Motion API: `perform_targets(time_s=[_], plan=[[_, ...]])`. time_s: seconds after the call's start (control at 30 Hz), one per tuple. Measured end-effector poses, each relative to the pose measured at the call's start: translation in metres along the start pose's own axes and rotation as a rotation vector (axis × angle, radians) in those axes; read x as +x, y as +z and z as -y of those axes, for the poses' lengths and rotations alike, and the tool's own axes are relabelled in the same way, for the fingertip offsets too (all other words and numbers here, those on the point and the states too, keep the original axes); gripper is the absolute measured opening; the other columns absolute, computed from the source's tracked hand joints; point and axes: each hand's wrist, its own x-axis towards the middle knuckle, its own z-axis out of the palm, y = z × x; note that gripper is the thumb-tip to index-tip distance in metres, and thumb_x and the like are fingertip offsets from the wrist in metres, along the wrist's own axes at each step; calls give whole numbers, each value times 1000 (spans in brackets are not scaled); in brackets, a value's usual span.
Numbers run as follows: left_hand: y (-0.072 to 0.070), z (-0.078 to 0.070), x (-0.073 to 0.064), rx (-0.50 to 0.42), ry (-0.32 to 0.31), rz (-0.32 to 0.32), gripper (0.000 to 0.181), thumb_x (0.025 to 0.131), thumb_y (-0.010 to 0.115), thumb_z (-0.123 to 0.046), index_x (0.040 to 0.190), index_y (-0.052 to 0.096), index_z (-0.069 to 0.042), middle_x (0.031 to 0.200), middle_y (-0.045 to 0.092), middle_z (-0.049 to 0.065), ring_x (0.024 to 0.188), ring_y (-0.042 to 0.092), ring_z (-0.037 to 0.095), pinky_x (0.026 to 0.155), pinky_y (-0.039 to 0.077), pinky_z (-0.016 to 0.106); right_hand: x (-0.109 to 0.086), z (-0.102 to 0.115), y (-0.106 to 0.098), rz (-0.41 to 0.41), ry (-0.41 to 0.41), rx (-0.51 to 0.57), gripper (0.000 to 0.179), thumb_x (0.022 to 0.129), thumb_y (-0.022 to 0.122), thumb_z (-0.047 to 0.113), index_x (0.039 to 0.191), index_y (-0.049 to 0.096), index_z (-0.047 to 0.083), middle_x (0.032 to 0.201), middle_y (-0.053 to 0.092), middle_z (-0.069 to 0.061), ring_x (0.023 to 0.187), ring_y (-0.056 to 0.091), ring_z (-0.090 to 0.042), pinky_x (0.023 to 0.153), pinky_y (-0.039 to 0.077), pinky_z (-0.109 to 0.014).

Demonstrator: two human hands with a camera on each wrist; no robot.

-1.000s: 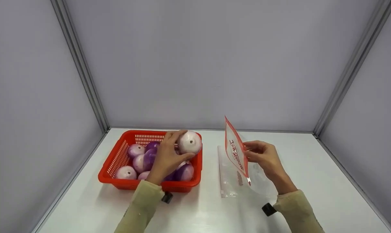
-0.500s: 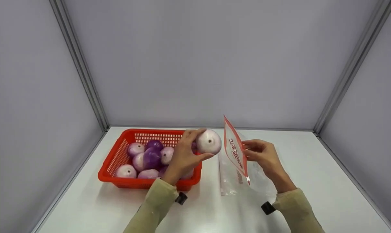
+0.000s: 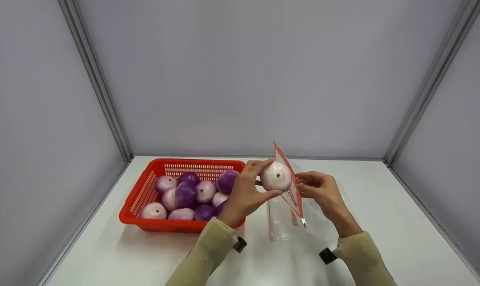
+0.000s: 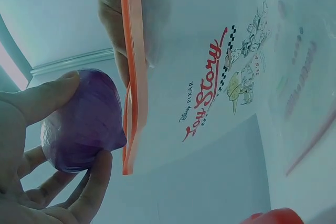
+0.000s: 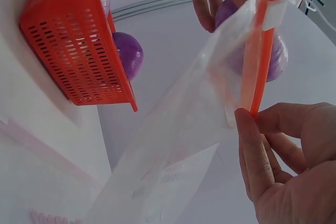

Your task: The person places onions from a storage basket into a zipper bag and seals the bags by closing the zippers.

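Observation:
My left hand (image 3: pixel 245 194) grips a purple-and-white onion (image 3: pixel 277 176) between thumb and fingers. It holds the onion up at the mouth of a clear zip bag (image 4: pixel 205 93), and the onion overlaps the bag in the head view. In the left wrist view the onion's pointed tip is right at the orange-red zip strip (image 4: pixel 135 72). My right hand (image 3: pixel 325 194) pinches that strip between thumb and fingertips, keeping the bag's top raised. Red lettering and a cartoon print show on the bag.
A red perforated basket (image 3: pixel 168 226) with several more onions (image 3: pixel 186 194) stands on the white table to the left. Clear plastic with a faint print (image 3: pixel 277 230) lies on the table below the raised strip. Grey panels enclose the table's back and sides.
My left hand has carried the onion rightward from above the basket to the bag's mouth, uncovering more onions in the basket. The right hand and the bag have stayed nearly still.

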Motion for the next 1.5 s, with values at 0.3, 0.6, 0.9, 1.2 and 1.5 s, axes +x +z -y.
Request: perform_targets(time_s=[0.3,0.6,0.9,1.2,1.5], plan=[[3,3,0,18,11,-3,77,81,91,-24,149,55,-14,136,58,9,116,65,20,86,59,20,1,2,3,7,9,2,34,93,75,6,126,70,-3,108,70,-20,90,71,-21,80,64,-33],[4,6,-3,63,-26,-1,75,82,90,-25,145,52,-9,137,61,8,117,65,19,88,59,21,2,3,3,17,0,16,35,93,76,5,125,70,-5,109,70,-23,91,71,-21,80,64,-34],[8,8,-3,84,8,5,69,83,89,-26,141,54,-8,133,64,8,115,65,19,91,60,28,0,6,3,5,0,-3,34,94,76,7,125,70,-4,109,70,-22,91,71,-21,81,64,-33],[13,13,-6,106,0,36,69,85,87,-28,144,55,-11,139,60,6,120,64,17,94,57,22,1,8,4,3,-17,6,33,94,74,6,125,70,-5,106,71,-18,91,71,-20,80,64,-32],[17,15,-8,124,-17,66,70,87,86,-31,147,54,-14,142,59,4,119,64,18,95,58,24,1,10,7,-18,-7,22,34,94,75,7,126,69,-5,106,72,-16,96,72,-28,81,64,-31]])
